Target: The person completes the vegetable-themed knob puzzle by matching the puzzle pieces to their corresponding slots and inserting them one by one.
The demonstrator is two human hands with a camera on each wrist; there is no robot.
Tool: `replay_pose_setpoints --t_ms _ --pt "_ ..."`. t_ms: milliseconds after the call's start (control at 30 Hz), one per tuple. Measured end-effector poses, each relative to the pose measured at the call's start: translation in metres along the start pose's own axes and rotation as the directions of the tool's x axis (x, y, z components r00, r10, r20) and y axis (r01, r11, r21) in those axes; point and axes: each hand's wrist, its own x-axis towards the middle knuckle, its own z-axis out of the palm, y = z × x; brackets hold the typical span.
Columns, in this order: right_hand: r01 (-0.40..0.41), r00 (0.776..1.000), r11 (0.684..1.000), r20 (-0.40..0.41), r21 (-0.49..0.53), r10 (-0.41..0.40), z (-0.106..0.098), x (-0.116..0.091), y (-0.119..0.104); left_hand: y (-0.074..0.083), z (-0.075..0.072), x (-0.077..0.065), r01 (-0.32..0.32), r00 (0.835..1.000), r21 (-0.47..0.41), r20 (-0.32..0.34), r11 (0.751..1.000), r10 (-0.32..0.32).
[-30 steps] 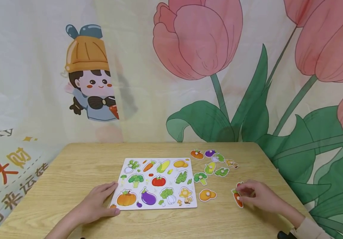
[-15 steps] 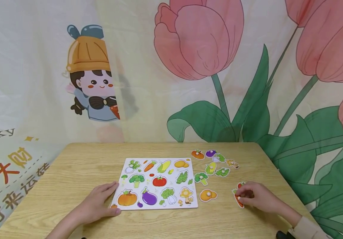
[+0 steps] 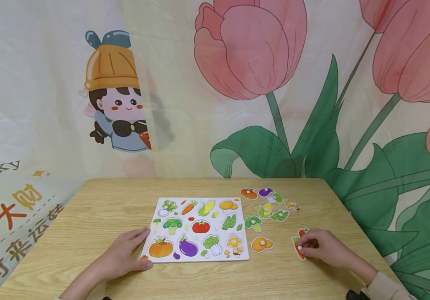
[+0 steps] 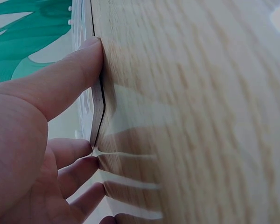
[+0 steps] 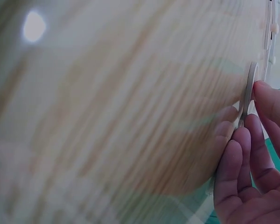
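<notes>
A white vegetable puzzle board (image 3: 196, 238) lies on the wooden table. My left hand (image 3: 126, 255) rests at its near left corner, thumb on the front corner and fingers spread along the left edge. In the left wrist view, the thumb (image 4: 70, 77) touches the board's edge. To the right of the board, my right hand (image 3: 323, 247) pinches the knob of a carrot puzzle piece (image 3: 296, 246) between thumb and index finger. The right wrist view shows this piece (image 5: 248, 91) edge-on. Partly hidden behind the fingers is another red piece (image 3: 303, 231).
Right of the board lie several knobbed pieces: potato (image 3: 261, 245), broccoli (image 3: 253, 223), corn (image 3: 264, 211), pea pod (image 3: 280, 215), pumpkin (image 3: 248, 193), eggplant (image 3: 265, 192), cabbage (image 3: 275, 198) and mushroom (image 3: 292, 204). A printed curtain (image 3: 177, 104) hangs behind the table (image 3: 113, 208).
The right thumb and index finger have closed on the carrot piece's knob. The left hand and the board stay in place; the head view shifts slightly.
</notes>
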Motion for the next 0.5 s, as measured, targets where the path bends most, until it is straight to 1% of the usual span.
replay_pose_setpoints --t_ms 133,267,367,500 --pt "0.019 1.0 1.0 0.006 -0.003 -0.019 -0.001 0.001 0.0 -0.001 0.0 0.001 -0.002 1.0 0.009 -0.002 1.0 0.002" --pt "0.041 0.999 0.998 0.005 -0.037 -0.041 -0.002 0.002 -0.004 0.0 -0.001 0.001 -0.008 1.0 0.016 -0.003 1.0 0.008" --pt "0.035 0.999 0.998 -0.004 -0.044 -0.035 -0.001 0.007 -0.012 0.0 -0.001 0.0 -0.001 1.0 0.013 0.002 1.0 0.001" --pt "0.025 0.999 0.999 -0.044 -0.039 -0.027 0.003 0.019 -0.028 0.001 -0.002 0.0 0.009 1.0 0.006 0.011 1.0 -0.009"
